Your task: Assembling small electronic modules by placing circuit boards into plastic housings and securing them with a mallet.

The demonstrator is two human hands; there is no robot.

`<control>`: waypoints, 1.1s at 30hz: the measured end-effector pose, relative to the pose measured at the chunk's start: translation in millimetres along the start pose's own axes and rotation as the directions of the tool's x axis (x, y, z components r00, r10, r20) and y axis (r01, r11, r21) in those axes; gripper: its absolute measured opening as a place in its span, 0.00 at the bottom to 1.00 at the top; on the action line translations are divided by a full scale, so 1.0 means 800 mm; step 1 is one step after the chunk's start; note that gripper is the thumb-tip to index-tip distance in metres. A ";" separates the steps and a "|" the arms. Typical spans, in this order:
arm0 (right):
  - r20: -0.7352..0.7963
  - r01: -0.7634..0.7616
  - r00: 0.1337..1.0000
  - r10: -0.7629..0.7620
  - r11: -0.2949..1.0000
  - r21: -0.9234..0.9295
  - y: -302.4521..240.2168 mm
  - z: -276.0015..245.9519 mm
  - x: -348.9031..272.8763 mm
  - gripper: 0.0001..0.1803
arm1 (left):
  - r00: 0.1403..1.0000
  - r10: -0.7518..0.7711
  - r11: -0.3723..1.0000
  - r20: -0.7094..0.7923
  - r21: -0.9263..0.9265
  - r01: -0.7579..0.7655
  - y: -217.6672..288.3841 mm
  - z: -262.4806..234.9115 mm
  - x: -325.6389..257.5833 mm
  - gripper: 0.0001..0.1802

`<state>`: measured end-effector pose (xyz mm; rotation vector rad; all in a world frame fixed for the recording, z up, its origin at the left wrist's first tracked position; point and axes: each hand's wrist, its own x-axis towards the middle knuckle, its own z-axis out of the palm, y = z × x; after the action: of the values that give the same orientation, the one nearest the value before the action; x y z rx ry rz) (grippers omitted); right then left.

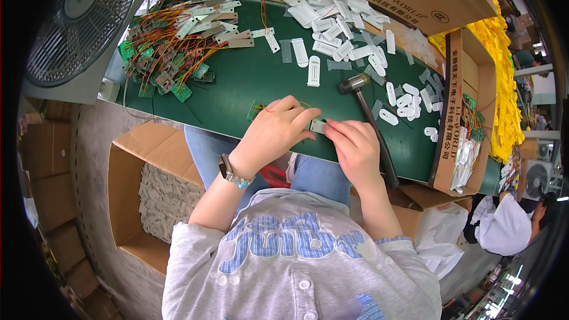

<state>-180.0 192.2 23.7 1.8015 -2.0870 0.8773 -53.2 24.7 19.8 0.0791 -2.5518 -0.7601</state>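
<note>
My left hand [277, 130] and my right hand [357, 144] meet at the front edge of the green table. Between their fingertips they pinch a small pale plate [318, 126] with a hole in it; my fingers cover its ends. Thin red and yellow wires run by my left hand, and a small green circuit board [253, 110] lies just past its knuckles, partly hidden. To the right of my right hand lies a hammer [375, 127] with a black handle, its head pointing away from me.
A heap of wired circuit boards [172, 62] covers the table's far left. White plastic casings [323, 21] and clear pieces spread across the back and right. A cardboard box [448, 112] edges the right side; another box [133, 201] of grey parts stands at lower left, below a fan [83, 0].
</note>
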 end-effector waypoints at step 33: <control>0.028 -0.116 0.993 0.116 0.993 0.000 -0.010 0.015 -0.018 0.20 | 0.997 0.079 0.996 0.016 0.045 -0.080 -0.005 0.003 0.000 0.19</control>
<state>-167.2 196.5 8.2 1.7173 -2.2279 0.8880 -54.6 22.1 16.0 -0.0136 -2.5696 -0.6751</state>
